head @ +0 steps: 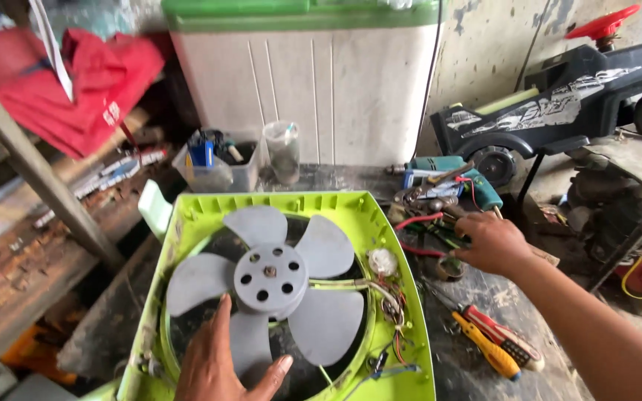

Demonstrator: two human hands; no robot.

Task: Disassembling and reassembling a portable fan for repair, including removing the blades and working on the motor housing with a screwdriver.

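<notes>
A lime-green fan housing (365,223) lies face-up at the near middle of the dark worktop (484,297), its back opened so the grey fan blade (273,278) and a tangle of thin wires (391,304) on its right side are exposed. The left hand (221,364) rests flat at the near edge of the blade, fingers (223,319) spread and released, the forefinger pointing up toward the hub and the thumb splayed right; it presses rather than grips. The right hand (493,241) reaches to the right of the housing into a heap of hand tools (429,200), its fingers curled down among them; whether they have closed on anything cannot be told.

The housing looks like thin moulded plastic, probably light and a little flexible, so it would likely slide on the worktop unless pinned. Its raised rim seems the safest place to take hold. The blade is thin plastic too and would probably spin freely and flex at the tips; the thick hub at its centre looks the sturdier grip. The wires appear fine and easily snagged, best left untouched.

A red-and-yellow screwdriver (495,345) lies just right of the housing's near corner. Beyond the housing stand a clear plastic tub (217,174) and a cloudy cup (282,152), in front of a white appliance (321,89).
</notes>
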